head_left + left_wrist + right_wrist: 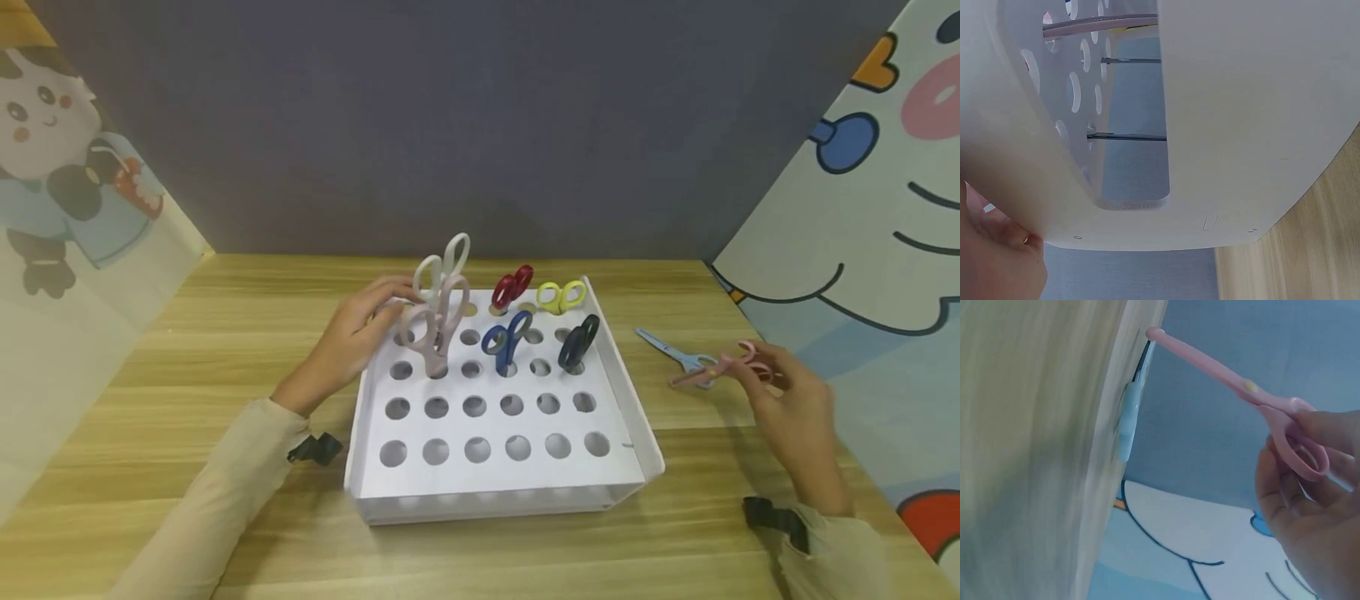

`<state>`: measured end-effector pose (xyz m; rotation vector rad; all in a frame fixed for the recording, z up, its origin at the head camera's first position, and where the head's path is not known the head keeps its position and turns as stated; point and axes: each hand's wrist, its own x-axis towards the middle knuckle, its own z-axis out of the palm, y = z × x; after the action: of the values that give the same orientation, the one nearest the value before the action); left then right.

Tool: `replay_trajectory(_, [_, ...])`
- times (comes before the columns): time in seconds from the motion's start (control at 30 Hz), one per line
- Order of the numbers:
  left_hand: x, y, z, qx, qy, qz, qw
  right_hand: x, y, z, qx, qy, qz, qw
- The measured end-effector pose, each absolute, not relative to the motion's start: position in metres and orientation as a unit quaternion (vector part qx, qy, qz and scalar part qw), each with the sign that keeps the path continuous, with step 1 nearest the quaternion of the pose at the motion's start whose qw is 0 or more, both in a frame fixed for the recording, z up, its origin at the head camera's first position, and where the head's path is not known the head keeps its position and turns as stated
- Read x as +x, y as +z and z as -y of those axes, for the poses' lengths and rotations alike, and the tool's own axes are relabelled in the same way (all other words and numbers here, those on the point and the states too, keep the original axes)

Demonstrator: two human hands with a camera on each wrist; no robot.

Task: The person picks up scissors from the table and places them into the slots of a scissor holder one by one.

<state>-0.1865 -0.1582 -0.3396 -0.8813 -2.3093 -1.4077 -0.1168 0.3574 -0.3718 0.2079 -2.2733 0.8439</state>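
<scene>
My right hand [798, 408] holds pink scissors [720, 368] by the finger loops, blades pointing left. In the right wrist view the pink scissors [1210, 365] look closed. Light blue scissors [671, 350] lie on the table just beyond their blades. My left hand [348, 337] rests at the far left corner of a white rack [495, 475] with rows of round holes. Its fingertips are close to white scissors [450, 258] and pale pink scissors [437, 333] upright in the rack; the white pair partly hides behind the pale pink one.
Red scissors [512, 287], yellow scissors [561, 297], blue scissors [507, 342] and black scissors [579, 343] also stand in the rack, handles up. Beneath it is a wood-grain table [187, 358]. A grey panel [480, 125] closes the back, with cartoon-printed walls at both sides.
</scene>
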Motion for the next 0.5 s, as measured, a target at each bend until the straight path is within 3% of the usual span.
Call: replay_trajectory(0.5, [-0.184,-0.338,0.158,-0.299,-0.482,0.812,0.138,-0.110,-0.354,-0.327,0.162,0.326,0.842,0.397])
